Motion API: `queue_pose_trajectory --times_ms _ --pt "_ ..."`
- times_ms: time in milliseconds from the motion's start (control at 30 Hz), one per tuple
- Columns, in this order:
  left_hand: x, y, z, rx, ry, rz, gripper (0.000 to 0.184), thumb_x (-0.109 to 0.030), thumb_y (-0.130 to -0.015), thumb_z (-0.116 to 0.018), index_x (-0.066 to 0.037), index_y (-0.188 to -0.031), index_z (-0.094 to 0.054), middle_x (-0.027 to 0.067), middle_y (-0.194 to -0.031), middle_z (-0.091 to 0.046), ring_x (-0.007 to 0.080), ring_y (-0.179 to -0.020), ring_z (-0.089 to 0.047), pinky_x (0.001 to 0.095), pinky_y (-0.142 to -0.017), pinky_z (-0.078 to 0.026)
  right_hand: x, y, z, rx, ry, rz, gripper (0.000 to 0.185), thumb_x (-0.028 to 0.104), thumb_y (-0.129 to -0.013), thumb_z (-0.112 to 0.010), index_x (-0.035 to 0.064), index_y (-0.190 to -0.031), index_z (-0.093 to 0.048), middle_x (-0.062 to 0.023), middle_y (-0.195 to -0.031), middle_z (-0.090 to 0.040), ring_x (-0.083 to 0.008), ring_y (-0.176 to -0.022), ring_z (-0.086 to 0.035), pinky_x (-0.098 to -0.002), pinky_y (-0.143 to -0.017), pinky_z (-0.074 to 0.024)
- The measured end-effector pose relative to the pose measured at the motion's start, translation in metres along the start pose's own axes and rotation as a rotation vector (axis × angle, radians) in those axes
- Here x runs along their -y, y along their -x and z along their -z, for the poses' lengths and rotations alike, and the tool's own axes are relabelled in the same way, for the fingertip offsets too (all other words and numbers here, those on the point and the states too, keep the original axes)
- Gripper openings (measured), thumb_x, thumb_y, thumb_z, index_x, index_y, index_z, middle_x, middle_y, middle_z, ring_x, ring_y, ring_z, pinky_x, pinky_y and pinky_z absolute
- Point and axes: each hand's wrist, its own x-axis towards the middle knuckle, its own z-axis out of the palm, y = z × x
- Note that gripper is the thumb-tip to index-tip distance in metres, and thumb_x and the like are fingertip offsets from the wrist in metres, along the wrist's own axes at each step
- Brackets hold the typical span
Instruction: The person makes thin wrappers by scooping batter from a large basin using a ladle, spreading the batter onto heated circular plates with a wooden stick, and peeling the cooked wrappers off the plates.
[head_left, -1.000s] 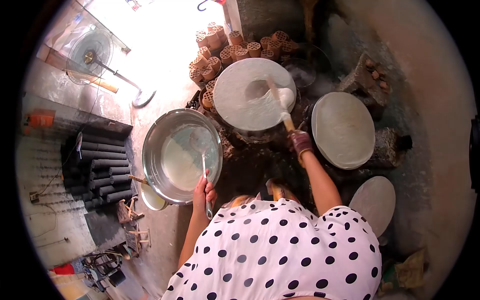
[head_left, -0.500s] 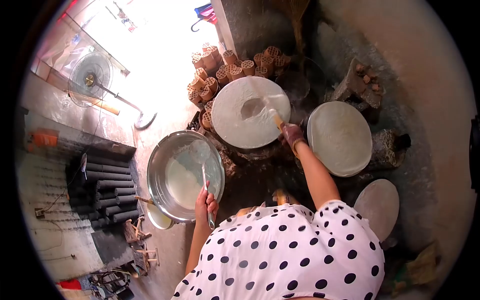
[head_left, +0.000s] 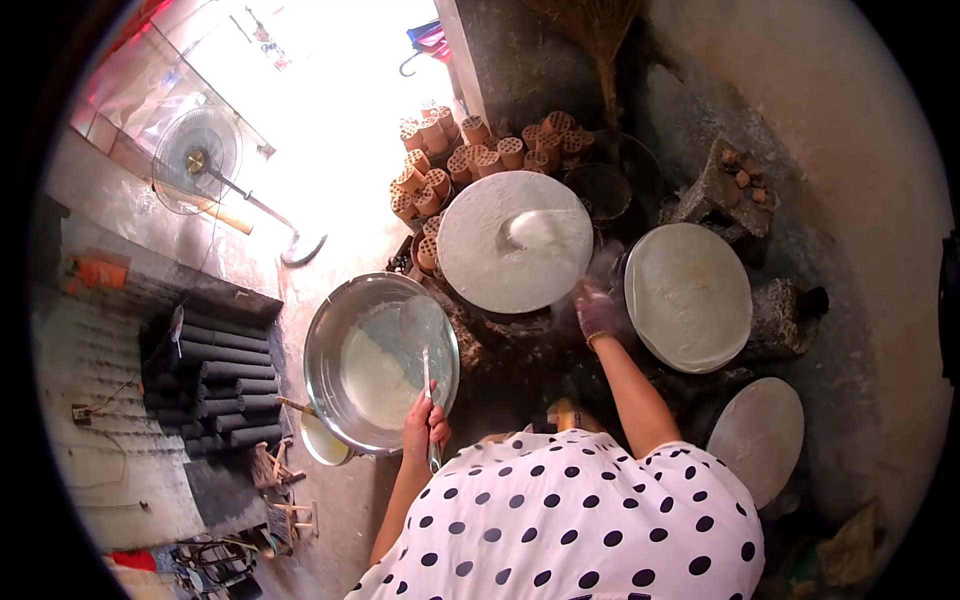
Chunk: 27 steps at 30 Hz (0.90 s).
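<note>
My left hand (head_left: 427, 428) is closed around the handle of a metal ladle (head_left: 424, 365). Its bowl rests inside a wide metal basin (head_left: 314, 352) of white batter (head_left: 376, 378). My gloved right hand (head_left: 597, 310), blurred by motion, is at the lower right edge of a round white-coated surface (head_left: 480, 275). A pale smeared shape near that surface's middle looks like the blade of the wooden-handled spreader (head_left: 545, 229); its handle is blurred out. Right of this hand stands a second round white-topped surface (head_left: 690, 300).
Perforated clay-coloured cylinders (head_left: 430, 185) are stacked behind the round surface. Black cylinders (head_left: 225, 375) are piled at left, below a standing fan (head_left: 198, 160). A pale round lid (head_left: 757, 440) leans at lower right. A yellowish bowl (head_left: 325, 440) sits beside the basin.
My right hand has drawn back toward me along the surface's edge. The spreader's handle, clear before, is now smeared. My left hand still holds the ladle in the basin. The view has shifted slightly.
</note>
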Motion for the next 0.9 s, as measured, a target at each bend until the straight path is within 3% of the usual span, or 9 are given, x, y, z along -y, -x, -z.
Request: queue_pose_trajectory --times_ms 100,133,367,433,533,600,733,800,900 --pt "0.011 0.000 0.004 0.041 0.001 -0.015 0.037 -0.024 -0.100 -0.040 -0.014 -0.136 -0.039 -0.0036 -0.061 -0.039 0.0068 -0.037 -0.034 0.0229 -0.033 -0.031 0.000 0.020 -0.010 0.076 0.029 -0.310 0.041 0.021 -0.086 -0.056 0.0095 -0.125 -0.056 -0.0131 -0.119 -0.062 -0.0287 -0.103 -0.061 -0.0372 -0.089 -0.0481" --pt "0.013 0.000 0.003 0.046 0.007 0.001 0.037 -0.024 -0.100 -0.040 -0.014 -0.136 -0.038 -0.0035 -0.061 -0.039 0.0069 -0.037 -0.034 0.0231 -0.033 -0.031 -0.081 0.003 -0.088 -0.007 0.140 0.086 0.042 0.019 -0.087 -0.055 0.0092 -0.127 -0.055 -0.0134 -0.117 -0.063 -0.0279 -0.097 -0.063 -0.0364 -0.085 -0.0488" --pt "0.017 0.011 -0.007 -0.016 -0.005 0.031 0.038 -0.020 -0.099 -0.038 -0.014 -0.137 -0.038 -0.0032 -0.060 -0.038 0.0073 -0.037 -0.034 0.0236 -0.034 -0.032 -0.055 -0.034 -0.028 0.138 -0.253 -0.204 0.044 0.029 -0.088 -0.058 0.0113 -0.128 -0.055 -0.0107 -0.117 -0.062 -0.0188 -0.092 -0.062 -0.0290 -0.085 -0.0469" --pt "0.018 0.011 -0.007 -0.046 -0.060 0.018 0.037 -0.024 -0.100 -0.038 -0.017 -0.137 -0.039 -0.0043 -0.059 -0.036 0.0058 -0.035 -0.030 0.0218 -0.033 -0.027 -0.077 -0.031 -0.045 0.097 -0.743 0.405 0.039 0.025 -0.090 -0.056 0.0089 -0.126 -0.056 -0.0112 -0.116 -0.062 -0.0190 -0.088 -0.061 -0.0272 -0.081 -0.0475" --pt "0.020 0.012 -0.006 -0.061 -0.067 0.038 0.038 -0.023 -0.100 -0.039 -0.017 -0.137 -0.039 -0.0042 -0.059 -0.035 0.0061 -0.036 -0.030 0.0218 -0.033 -0.027 -0.078 -0.043 -0.034 0.225 -0.286 0.447 0.039 0.024 -0.091 -0.053 0.0054 -0.126 -0.054 -0.0111 -0.116 -0.062 -0.0203 -0.086 -0.060 -0.0267 -0.077 -0.0473" --pt "0.022 0.006 -0.002 -0.056 -0.085 0.047 0.038 -0.023 -0.100 -0.039 -0.017 -0.137 -0.039 -0.0041 -0.059 -0.035 0.0064 -0.036 -0.030 0.0218 -0.033 -0.027 -0.071 -0.046 -0.032 0.248 -1.087 -0.196 0.042 0.003 -0.088 -0.048 -0.0066 -0.128 -0.048 -0.0138 -0.113 -0.064 -0.0162 -0.081 -0.060 -0.0218 -0.074 -0.0485" --pt "0.021 0.001 -0.002 -0.068 -0.156 0.074 0.039 -0.023 -0.099 -0.041 -0.015 -0.137 -0.039 -0.0034 -0.058 -0.036 0.0070 -0.037 -0.032 0.0218 -0.035 -0.029 -0.033 -0.030 -0.001 0.376 0.509 0.471 0.038 0.016 -0.092 -0.042 -0.0005 -0.126 -0.050 -0.0136 -0.115 -0.062 -0.0172 -0.090 -0.060 -0.0262 -0.075 -0.0490" --pt "0.014 -0.012 -0.006 -0.063 -0.216 0.075 0.040 -0.023 -0.098 -0.042 -0.015 -0.137 -0.039 -0.0032 -0.058 -0.037 0.0070 -0.037 -0.033 0.0217 -0.035 -0.030 -0.008 -0.024 0.023 0.366 0.594 0.549 0.038 0.022 -0.095 -0.039 0.0025 -0.125 -0.052 -0.0136 -0.116 -0.061 -0.0177 -0.095 -0.060 -0.0285 -0.076 -0.0492" --pt "0.010 -0.037 -0.008 -0.067 -0.296 0.114 0.037 -0.021 -0.097 -0.042 -0.014 -0.134 -0.041 -0.0022 -0.058 -0.039 0.0076 -0.038 -0.035 0.0223 -0.035 -0.031 0.032 -0.024 0.043 0.240 0.302 0.071 0.037 0.028 -0.097 -0.038 0.0064 -0.119 -0.058 -0.0155 -0.116 -0.061 -0.0197 -0.102 -0.060 -0.0347 -0.078 -0.0496"
